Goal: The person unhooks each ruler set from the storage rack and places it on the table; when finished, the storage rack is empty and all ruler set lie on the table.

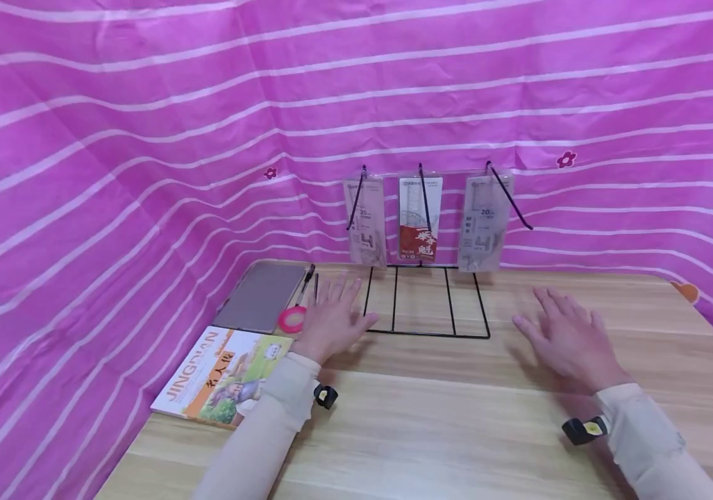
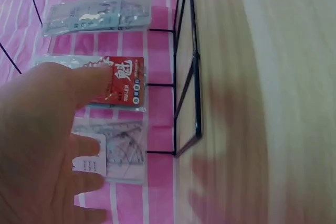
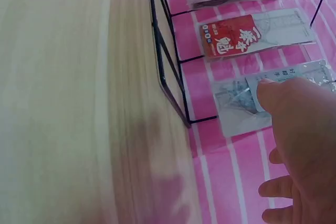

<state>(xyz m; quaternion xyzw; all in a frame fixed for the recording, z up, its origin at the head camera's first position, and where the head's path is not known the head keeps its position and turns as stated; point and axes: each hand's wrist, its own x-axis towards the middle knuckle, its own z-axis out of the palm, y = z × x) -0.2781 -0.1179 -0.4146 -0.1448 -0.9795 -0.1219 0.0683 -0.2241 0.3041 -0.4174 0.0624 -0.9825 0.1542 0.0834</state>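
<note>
A black wire display rack (image 1: 426,336) stands at the back of the wooden table, with three hooks along its top. From the hooks hang a left ruler packet (image 1: 365,219), a middle red-and-white ruler packet (image 1: 420,219) and a right ruler packet (image 1: 484,222), all in clear sleeves. My left hand (image 1: 333,319), palm down with fingers spread, is at the rack's left front corner, beside a pink tape roll (image 1: 292,319). To the right of the rack my right hand (image 1: 571,340) is also palm down with fingers extended. Neither hand holds anything.
On the left of the table (image 1: 443,423) lie a grey tablet-like board (image 1: 260,297), a black pen (image 1: 309,274) and a picture-covered book (image 1: 221,378). A second dark stick is partly behind my left fingers. Pink striped cloth (image 1: 144,139) encloses the back and left side.
</note>
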